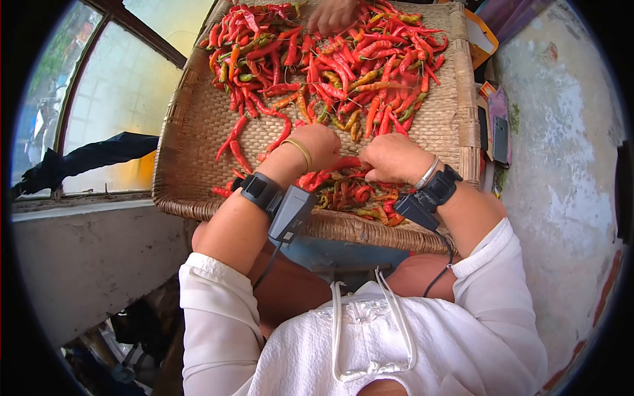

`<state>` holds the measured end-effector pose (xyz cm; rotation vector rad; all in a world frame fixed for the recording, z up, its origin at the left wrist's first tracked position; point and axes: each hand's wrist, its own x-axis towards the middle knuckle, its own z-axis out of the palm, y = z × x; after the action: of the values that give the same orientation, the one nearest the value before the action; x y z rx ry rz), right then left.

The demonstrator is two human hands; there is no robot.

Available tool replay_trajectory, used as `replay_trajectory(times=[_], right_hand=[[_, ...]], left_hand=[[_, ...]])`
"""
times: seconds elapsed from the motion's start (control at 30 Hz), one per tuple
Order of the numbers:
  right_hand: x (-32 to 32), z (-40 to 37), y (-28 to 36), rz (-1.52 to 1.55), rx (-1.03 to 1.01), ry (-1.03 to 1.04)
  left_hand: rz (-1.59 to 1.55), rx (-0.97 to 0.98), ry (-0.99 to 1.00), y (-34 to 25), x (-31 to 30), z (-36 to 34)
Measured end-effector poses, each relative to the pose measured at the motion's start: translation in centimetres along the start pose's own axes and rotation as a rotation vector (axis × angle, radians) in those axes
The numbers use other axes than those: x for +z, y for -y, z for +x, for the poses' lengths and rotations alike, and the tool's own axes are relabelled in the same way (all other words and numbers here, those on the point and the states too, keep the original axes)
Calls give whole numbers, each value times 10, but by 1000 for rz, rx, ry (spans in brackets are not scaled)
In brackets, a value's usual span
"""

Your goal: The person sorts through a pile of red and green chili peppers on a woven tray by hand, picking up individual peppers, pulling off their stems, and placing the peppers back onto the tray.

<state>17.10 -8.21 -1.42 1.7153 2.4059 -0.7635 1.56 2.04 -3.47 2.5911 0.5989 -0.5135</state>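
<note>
My left hand [317,146] is over the near half of a woven basket tray [191,132], back of the hand up, with curled fingers mostly hidden beneath it. What it holds, if anything, does not show. Facing it, my right hand [395,158] is closed, thumb and fingers together at the end of a red chili pepper [347,162] between the two hands. Below both hands lies a smaller heap of red, orange and greenish chili peppers [363,193]. A larger heap of mostly red chili peppers [343,63] covers the far half.
Another person's hand [333,14] reaches into the far heap. Left are a window [115,92] and a dark folded umbrella [99,158]. A worn wall [555,132] stands right, with a phone [501,140] and packets beside the tray. Wrist devices [290,211] with cables sit on my forearms.
</note>
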Motion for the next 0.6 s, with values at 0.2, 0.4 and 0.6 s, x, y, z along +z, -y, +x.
replay_trajectory(times=[0.2, 0.4, 0.6], right_hand=[[15, 5, 18, -206, -32, -2], [-8, 2, 1, 200, -38, -37], [-29, 1, -25, 769, 131, 25]], left_hand=[[-5, 51, 18, -5, 11, -3], [82, 3, 7, -7, 13, 1], [-16, 60, 8, -3, 1, -6]])
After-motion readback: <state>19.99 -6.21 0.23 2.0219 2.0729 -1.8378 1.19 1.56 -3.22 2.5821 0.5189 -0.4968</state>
